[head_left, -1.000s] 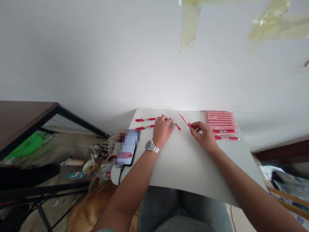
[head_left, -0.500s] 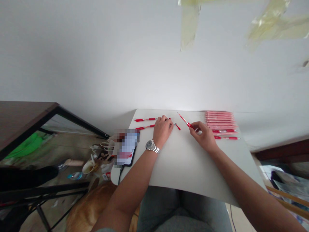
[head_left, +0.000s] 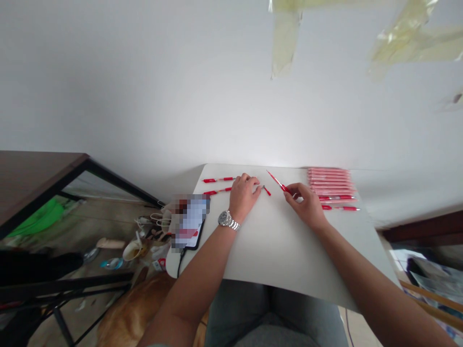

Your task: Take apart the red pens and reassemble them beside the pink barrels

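My right hand (head_left: 306, 202) pinches a red pen part (head_left: 284, 188) with a thin red refill (head_left: 274, 177) standing out of it, its tip angled up and left. Over the white table, my left hand (head_left: 246, 193) rests with thumb and forefinger apart, and no object shows between them. Just right of those fingers lies a short red pen piece (head_left: 267, 191) with a dark end. Two red pens, an upper one (head_left: 219, 180) and a lower one (head_left: 218, 191), stretch left from my left hand, which hides their right ends.
Several pink-wrapped pens (head_left: 330, 180) lie in a row at the back right, with a loose red pen (head_left: 340, 208) in front. A phone (head_left: 191, 224) with a cable sits at the table's left edge. A brown-furred animal (head_left: 133, 313) is on the floor, left of my legs.
My left thumb and forefinger have parted, and the small red bit seen at their tips is gone from view. My right hand keeps its grip on the pen part, almost still.
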`<state>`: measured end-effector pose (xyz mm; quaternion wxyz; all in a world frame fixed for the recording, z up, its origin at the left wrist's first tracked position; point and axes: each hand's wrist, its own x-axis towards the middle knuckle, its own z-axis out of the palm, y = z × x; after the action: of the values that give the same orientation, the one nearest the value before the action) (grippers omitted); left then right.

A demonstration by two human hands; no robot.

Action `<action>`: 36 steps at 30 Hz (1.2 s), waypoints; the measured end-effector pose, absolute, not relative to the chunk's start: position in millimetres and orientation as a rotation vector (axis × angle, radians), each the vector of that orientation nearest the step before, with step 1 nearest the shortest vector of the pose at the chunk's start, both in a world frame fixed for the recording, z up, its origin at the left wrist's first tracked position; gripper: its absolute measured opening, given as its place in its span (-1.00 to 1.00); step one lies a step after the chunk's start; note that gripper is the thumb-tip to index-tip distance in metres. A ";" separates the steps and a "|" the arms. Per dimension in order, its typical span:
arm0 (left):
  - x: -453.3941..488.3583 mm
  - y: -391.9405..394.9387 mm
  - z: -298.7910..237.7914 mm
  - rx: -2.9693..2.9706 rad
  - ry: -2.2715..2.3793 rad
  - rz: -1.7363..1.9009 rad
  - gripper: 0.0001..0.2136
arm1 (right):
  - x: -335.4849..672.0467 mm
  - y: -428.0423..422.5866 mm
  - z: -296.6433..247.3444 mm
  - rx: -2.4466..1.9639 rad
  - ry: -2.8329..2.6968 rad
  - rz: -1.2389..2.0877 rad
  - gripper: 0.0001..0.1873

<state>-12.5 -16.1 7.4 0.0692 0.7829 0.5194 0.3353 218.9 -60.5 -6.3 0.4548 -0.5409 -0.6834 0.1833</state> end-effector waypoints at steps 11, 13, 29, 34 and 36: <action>-3.7 -15.8 13.9 1.494 0.913 1.299 -0.72 | 217.3 -59.9 -9.1 -1.288 -1.756 0.447 -0.76; -2.9 -15.1 12.3 1.454 0.896 1.287 -0.73 | 217.3 -59.8 -8.7 -1.273 -1.772 0.439 -0.76; -10.2 -25.3 19.9 2.139 0.920 0.919 -0.84 | 218.4 -60.0 -5.9 -1.323 -1.640 0.464 -0.78; -12.6 -28.1 23.9 2.408 0.764 0.505 -0.81 | 219.4 -59.9 -6.6 -1.332 -1.630 0.447 -0.78; -12.1 -27.2 22.6 2.414 0.750 0.459 -0.83 | 218.9 -60.1 -7.1 -1.328 -1.640 0.440 -0.78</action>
<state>-12.1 -27.2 22.6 0.2824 0.9013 0.2802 0.1712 218.9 -60.1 -7.1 0.4733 -0.5426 -0.6703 0.1798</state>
